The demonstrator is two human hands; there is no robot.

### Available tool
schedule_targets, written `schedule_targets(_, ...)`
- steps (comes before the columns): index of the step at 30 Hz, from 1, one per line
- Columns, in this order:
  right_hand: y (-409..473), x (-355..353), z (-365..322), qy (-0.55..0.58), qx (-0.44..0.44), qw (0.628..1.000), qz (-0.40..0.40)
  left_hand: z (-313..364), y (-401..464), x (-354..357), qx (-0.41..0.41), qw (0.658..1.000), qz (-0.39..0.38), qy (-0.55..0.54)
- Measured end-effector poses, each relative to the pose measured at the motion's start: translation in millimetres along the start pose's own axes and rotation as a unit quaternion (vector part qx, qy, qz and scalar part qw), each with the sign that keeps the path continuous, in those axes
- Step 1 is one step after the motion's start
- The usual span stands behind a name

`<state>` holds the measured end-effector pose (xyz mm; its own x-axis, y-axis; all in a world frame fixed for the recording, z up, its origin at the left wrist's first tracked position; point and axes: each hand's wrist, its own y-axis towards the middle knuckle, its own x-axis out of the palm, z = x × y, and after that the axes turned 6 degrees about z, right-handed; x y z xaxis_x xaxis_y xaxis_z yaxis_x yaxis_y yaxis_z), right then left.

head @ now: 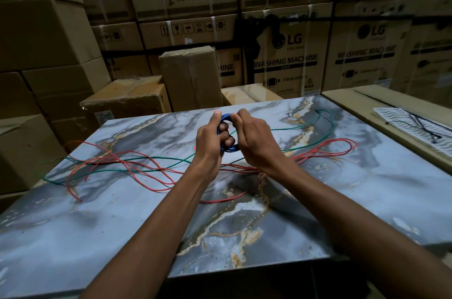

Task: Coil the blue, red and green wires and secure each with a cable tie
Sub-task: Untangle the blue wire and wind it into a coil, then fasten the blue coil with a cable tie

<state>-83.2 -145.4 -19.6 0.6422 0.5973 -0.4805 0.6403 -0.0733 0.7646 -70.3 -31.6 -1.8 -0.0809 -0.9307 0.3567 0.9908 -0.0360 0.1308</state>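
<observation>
Holding: both hands raised over table centre, each gripping the blue coil.
Left hand: fingers curled through the coil's middle, fingertips showing inside the ring, thumb up on the 11 o'clock edge.
Right hand: fingers and thumb pinch the coil's top at 1 o'clock, back of hand toward camera.
Blue coil: small tight ring of blue wire, several turns, held upright between the two hands, off the table. No tie visible on it.
Red wire: loose, uncoiled, lying on table. Long loops sprawl at 9 o'clock of the hands, one strand passes under the forearms at 6 o'clock, more loops stretch out to 3 o'clock.
Green wire: loose, uncoiled, on table. Runs from 8 o'clock across under the hands and curves up to 2 o'clock near the far right corner. Crosses the red wire in several spots at 9 o'clock.
Table: marble-pattern top, blue-grey with gold veins, fills the lower frame.
Cable ties: thin dark strips lying on a white patterned sheet, on a carton just beside the table at 3 o'clock. Count unclear.
Cartons: brown boxes stacked behind table from 9 to 3 o'clock, some printed LG washing machine.
Light: dim, fine detail on the coil hard to read.
</observation>
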Motion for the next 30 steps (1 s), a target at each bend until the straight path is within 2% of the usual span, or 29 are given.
schedule_targets(6,-3.2,-15.5,12.3,-0.046,-0.026,0.998,-0.014,-15.0,-5.5,10.8,0.014,0.988,0.013,0.156)
schedule_targets(8,-3.8,-23.3,18.3,-0.049,-0.034,0.998,-0.010,-17.9,-3.6,14.6,0.014,0.984,-0.019,0.177)
schedule_targets(11,-6.8,-35.5,28.6,-0.050,-0.036,0.998,0.021,-17.0,-5.5,25.6,0.057,0.968,-0.084,0.231)
schedule_targets(14,-14.5,-45.2,36.5,-0.058,-0.025,0.997,0.037,-21.1,-4.1,37.2,0.071,0.950,-0.101,0.286)
schedule_targets(17,-19.8,-51.1,49.2,-0.066,0.011,0.997,0.034,-32.5,-4.7,51.1,0.043,0.954,-0.094,0.280)
schedule_targets(27,-27.2,-100.6,89.1,-0.116,0.101,0.988,0.023,-64.1,-13.8,120.9,0.047,0.953,-0.099,0.283)
schedule_targets(30,-33.3,-116.3,100.4,-0.090,0.139,0.985,0.039,-76.7,-13.8,139.0,0.036,0.956,-0.105,0.272)
